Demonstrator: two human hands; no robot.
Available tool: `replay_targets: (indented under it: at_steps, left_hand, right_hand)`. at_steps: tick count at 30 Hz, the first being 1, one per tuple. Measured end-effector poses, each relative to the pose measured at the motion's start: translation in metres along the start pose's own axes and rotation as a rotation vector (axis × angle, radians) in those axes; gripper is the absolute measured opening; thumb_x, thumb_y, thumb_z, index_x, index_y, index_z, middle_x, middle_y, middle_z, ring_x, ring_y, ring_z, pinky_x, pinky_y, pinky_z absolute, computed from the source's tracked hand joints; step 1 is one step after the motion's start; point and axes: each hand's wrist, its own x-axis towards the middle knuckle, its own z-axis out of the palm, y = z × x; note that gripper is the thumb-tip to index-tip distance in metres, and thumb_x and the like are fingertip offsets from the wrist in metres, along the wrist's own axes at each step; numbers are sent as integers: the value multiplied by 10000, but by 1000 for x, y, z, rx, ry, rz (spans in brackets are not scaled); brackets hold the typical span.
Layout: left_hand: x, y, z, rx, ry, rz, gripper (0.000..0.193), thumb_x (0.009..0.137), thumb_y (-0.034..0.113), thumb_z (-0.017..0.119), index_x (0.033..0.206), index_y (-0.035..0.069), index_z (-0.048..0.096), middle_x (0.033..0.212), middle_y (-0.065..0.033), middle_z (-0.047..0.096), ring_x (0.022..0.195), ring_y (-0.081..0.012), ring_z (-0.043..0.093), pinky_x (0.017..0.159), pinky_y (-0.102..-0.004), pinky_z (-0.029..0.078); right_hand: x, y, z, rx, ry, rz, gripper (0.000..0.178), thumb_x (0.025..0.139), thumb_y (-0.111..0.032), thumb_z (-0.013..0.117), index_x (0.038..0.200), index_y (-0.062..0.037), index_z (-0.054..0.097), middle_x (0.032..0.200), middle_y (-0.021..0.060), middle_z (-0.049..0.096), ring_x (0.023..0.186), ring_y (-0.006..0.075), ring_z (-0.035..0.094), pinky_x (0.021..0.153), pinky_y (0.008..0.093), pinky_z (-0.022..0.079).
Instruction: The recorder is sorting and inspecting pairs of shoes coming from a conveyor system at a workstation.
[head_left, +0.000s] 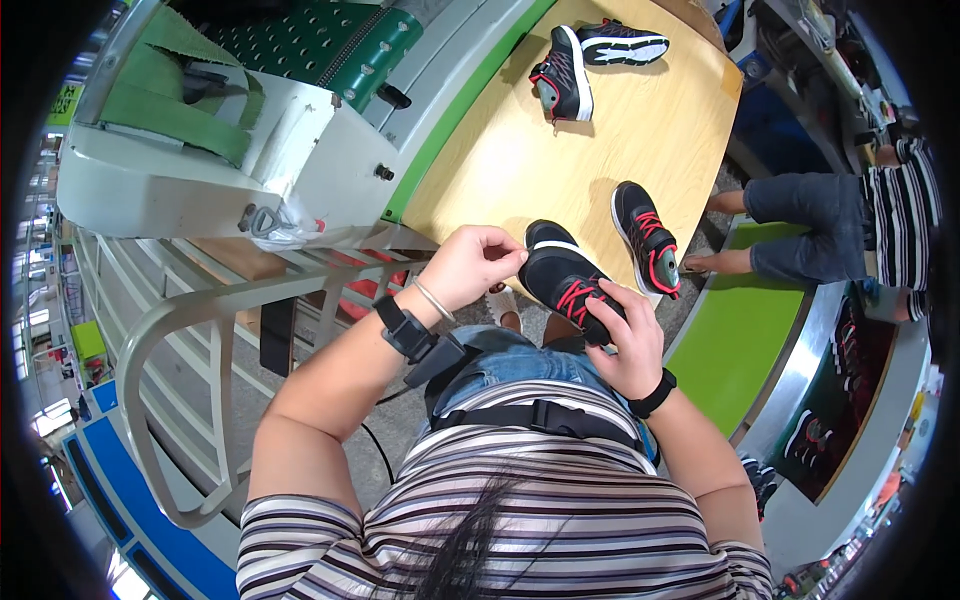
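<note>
A black sneaker with red laces [556, 280] is tilted in front of me at the table's near edge. My right hand [628, 345] grips it around the ankle opening and lace area. My left hand [472, 268] has thumb and forefinger pinched together right beside the toe; whatever is between them is too small to make out. Behind the held sneaker shows the toe of another dark shoe [543, 232], mostly hidden. To the right, a matching black sneaker [645, 228] with red laces rests upright on the wooden table [500, 150].
Two more dark sneakers lie at the table's far end, one upright [566, 80], one on its side [628, 48]. A grey machine [200, 190] with a green belt stands left, above metal rails [215, 330]. At right are a green-topped surface [730, 340] and another person [820, 225].
</note>
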Motion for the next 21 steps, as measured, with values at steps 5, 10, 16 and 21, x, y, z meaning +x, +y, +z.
replay_targets:
  at_steps: [5,10,16,21]
  left_hand:
    - [6,-3,-11,-94,-189,19,156,908,110,693,995,-19,701,911,-28,702,832,-79,640,769,-225,515]
    - [5,-4,-13,-132,-221,7,157,909,101,696,1018,-13,698,944,-29,702,865,-80,640,795,-227,513]
    - [9,-9,-16,-199,-267,71,155,923,112,694,1003,-20,700,817,-25,681,685,-71,605,617,-230,501]
    - [12,-3,-15,-167,-284,64,198,913,136,715,1019,-30,694,807,-15,676,681,-65,597,622,-221,496]
  right_hand:
    - [-4,0,1,0,20,-20,672,540,-23,767,1185,-141,622,1263,152,576,1097,385,590,952,485,499]
    - [-5,-2,0,-12,19,-15,664,548,-22,765,1186,-139,622,1267,154,571,1107,387,587,970,495,493]
    - [-10,1,2,3,43,-34,669,560,-28,771,1201,-139,615,1276,161,566,1127,387,581,992,516,481]
    - [-11,2,0,-2,44,-27,675,563,-27,773,1209,-138,611,1290,162,562,1141,389,573,998,523,475]
